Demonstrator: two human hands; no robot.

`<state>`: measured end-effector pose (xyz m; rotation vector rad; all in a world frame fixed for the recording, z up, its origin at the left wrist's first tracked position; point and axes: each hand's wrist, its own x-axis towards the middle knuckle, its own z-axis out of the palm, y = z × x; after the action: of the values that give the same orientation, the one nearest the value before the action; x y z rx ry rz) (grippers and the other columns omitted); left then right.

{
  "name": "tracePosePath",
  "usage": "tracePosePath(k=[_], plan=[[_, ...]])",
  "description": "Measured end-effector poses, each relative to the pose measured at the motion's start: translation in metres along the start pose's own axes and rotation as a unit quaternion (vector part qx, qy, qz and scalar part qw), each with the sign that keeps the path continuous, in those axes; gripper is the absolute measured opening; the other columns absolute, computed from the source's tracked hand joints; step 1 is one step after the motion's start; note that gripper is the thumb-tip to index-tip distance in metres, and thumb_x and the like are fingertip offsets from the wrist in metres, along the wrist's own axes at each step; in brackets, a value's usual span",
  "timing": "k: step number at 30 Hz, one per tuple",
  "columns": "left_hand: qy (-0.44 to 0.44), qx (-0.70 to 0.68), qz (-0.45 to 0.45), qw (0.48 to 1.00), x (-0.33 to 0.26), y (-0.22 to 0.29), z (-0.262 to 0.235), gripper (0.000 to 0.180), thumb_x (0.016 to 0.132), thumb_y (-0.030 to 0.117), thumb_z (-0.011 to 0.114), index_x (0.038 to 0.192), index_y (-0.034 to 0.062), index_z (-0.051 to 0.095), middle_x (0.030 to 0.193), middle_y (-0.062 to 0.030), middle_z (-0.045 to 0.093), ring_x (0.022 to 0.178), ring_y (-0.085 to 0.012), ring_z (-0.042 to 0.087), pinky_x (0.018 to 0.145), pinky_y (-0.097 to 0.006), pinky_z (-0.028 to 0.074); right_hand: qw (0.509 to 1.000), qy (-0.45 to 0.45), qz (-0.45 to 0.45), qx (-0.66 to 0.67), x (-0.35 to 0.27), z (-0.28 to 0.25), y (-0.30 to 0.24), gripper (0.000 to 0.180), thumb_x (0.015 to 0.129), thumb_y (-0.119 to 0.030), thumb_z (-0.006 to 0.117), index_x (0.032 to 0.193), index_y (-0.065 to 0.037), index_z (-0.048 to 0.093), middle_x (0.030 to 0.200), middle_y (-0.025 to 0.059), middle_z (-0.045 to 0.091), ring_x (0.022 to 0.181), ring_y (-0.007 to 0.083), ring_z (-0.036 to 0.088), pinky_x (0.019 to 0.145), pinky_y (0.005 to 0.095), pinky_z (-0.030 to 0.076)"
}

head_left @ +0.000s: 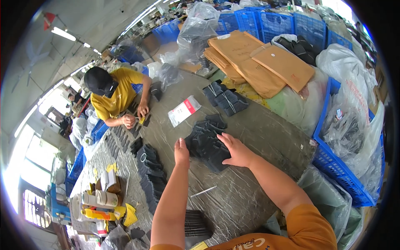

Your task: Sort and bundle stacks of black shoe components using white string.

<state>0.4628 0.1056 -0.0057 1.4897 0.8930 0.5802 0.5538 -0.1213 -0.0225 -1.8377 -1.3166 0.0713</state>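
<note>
A loose stack of dark fabric pieces [208,146] lies on the grey sheet-covered table, its layers fanned and uneven. My left hand [182,153] presses against the stack's left side, fingers pointing up and held together. On its right side, my right hand [237,151] grips the edge, with thumb and fingers apart. The stack is held between both hands. Just beyond it is a white packet with a red band [184,111]. Farther right sit dark bundles tied with pale string [225,98]. A long row of overlapping dark pieces [151,175] runs left of my left forearm.
Across the table, a person in a yellow shirt and black cap [114,89] handles small pieces. Brown paper packages [254,58] lie far right; a blue crate [339,171] with plastic bags stands at right. Bottles [104,199] cluster at left. A thin white stick [203,191] lies near me.
</note>
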Motion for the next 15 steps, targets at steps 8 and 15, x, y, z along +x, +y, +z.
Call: tracePosePath(k=[8,15], plan=[[0.04,0.228,0.266,0.936,-0.007,-0.023,0.052,0.037,0.09,0.023,0.054,0.114,-0.0056,0.056,0.11,-0.0225,0.059,0.106,-0.0367,0.054,0.094,-0.041,0.041,0.999,-0.003,0.044,-0.018,0.001,-0.009,0.002,0.108,0.058,-0.018,0.084,0.145,-0.016,0.019,0.144,0.0281,0.021,0.132,0.0452,0.026,0.107,0.0491,0.029],[0.089,0.361,0.247,0.895,0.022,-0.014,0.056,0.043,0.089,0.029,0.053,0.116,-0.0041,0.056,0.12,-0.0246,0.055,0.105,-0.0396,0.054,0.1,-0.043,0.035,0.99,0.006,0.105,-0.097,-0.001,-0.014,-0.007,0.112,0.056,-0.024,0.085,0.146,-0.021,0.019,0.147,0.028,0.014,0.133,0.0519,0.019,0.107,0.0597,0.019]])
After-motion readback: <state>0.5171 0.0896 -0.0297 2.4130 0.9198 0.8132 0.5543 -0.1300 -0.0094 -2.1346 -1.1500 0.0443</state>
